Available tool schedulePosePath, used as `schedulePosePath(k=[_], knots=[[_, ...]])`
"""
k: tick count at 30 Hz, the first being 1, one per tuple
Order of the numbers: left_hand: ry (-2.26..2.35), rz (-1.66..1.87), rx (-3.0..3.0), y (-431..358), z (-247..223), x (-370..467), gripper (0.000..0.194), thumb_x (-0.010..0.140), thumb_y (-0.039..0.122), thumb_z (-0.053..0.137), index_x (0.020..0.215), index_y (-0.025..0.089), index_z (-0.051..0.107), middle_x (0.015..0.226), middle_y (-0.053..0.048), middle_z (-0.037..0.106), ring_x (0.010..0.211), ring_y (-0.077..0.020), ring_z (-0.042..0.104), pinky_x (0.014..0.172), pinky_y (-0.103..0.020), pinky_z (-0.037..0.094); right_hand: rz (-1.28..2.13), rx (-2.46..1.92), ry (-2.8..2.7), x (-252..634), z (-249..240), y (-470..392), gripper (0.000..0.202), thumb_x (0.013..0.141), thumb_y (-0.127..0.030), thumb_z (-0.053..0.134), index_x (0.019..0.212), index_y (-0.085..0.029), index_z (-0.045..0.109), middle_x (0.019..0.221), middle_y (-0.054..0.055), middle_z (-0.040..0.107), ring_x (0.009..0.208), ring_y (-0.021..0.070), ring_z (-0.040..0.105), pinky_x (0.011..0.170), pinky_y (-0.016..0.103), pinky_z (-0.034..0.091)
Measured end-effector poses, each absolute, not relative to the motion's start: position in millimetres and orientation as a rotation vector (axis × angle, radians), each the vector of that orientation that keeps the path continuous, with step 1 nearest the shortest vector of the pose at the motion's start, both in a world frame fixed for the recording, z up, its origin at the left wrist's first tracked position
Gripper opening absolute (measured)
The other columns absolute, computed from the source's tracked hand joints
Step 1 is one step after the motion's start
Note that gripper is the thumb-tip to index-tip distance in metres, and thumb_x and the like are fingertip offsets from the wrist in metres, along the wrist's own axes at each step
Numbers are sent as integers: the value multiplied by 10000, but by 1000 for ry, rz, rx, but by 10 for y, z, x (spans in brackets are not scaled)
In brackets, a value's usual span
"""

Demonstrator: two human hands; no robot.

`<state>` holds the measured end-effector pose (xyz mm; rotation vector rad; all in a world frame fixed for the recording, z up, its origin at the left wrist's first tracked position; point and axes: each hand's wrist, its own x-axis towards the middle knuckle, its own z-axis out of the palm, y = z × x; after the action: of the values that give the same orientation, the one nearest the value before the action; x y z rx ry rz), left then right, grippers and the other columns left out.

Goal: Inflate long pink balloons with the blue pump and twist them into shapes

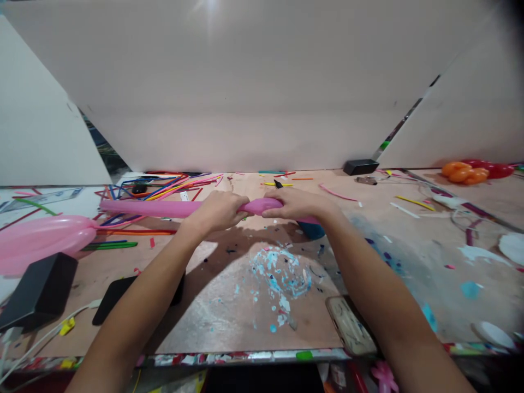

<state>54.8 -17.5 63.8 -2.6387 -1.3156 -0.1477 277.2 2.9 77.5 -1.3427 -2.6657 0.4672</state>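
1. Pink long balloon point(153, 208): it is held above the middle of the worktable point(229, 322). Taking the spot between the hands as the clock's centre, its long axis runs nearly level, from 9 o'clock towards 3. The long inflated stretch points to 9 o'clock, where its far end lies beyond the left wrist. A short bulge shows between the hands, narrowed beside the left hand's fingers.
2. Left hand point(224, 210): clamped on the balloon, back of the hand uppermost, fingers curled over it at the narrowed place.
3. Right hand point(301, 208): closed on the bulge from the 3 o'clock side, thumb and fingers around its end. The two hands are near each other but apart.
4. Blue object point(313, 230): at 4 o'clock, partly hidden by the right wrist.
5. Uninflated balloons point(176, 188): a loose, many-coloured bundle just past 9 o'clock, behind the long stretch.
6. Larger pink balloon point(45, 243): farther out, just below 9 o'clock.
7. Blue and white flecks point(282, 270): scattered between 5 and 6 o'clock.
8. Phone-shaped case point(351, 325): near 5 o'clock, beside the right forearm.
9. Black box point(361, 167): at 2 o'clock, by the upright board point(245, 87).
10. Orange balloon cluster point(464, 172): far out, just above 3 o'clock.
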Motion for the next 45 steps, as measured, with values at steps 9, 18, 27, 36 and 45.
schedulePosePath(k=[9, 18, 27, 36, 45], knots=[[-1411, -251, -2923, -181, 777, 427, 295, 882, 353, 473, 801, 174, 694, 715, -40, 686, 608, -149, 573, 556, -271, 321, 68, -1192, -2706, 2634, 765, -63, 212, 856, -373, 597, 1019, -242, 635, 949, 53, 703, 828, 223, 596, 707, 309, 332], [-1727, -372, -3060, -198, 939, 295, 458, 893, 537, 440, 746, 165, 663, 689, -28, 674, 588, -133, 581, 558, -257, 386, -579, -1123, -2548, 2438, 649, -93, 398, 919, -337, 538, 1303, -240, 501, 1148, 118, 606, 1047, 289, 527, 978, 424, 247], [-1580, -475, -2767, -27, 701, 300, 515, 924, 592, 375, 882, 179, 679, 818, -65, 695, 712, -186, 604, 617, -286, 379, -622, -1187, -2437, 2356, 433, -28, 603, 885, -358, 532, 1412, -118, 366, 1242, 184, 529, 1137, 334, 450, 1059, 466, 204], [-1326, -435, -2640, -77, 670, 380, 422, 902, 522, 529, 1164, 219, 662, 1071, -76, 727, 968, -243, 650, 751, -310, 412, 24, -1314, -2587, 2545, 615, -15, 530, 823, -496, 588, 1254, -193, 534, 1103, 121, 685, 936, 288, 618, 750, 345, 411], [-1401, -318, -2567, -53, 592, 408, 523, 859, 616, 527, 1236, 259, 587, 994, -74, 735, 904, -273, 668, 688, -323, 404, -140, -1376, -2505, 2569, 630, 6, 313, 775, -322, 650, 1057, -205, 581, 1013, 102, 695, 898, 272, 622, 665, 312, 362]])
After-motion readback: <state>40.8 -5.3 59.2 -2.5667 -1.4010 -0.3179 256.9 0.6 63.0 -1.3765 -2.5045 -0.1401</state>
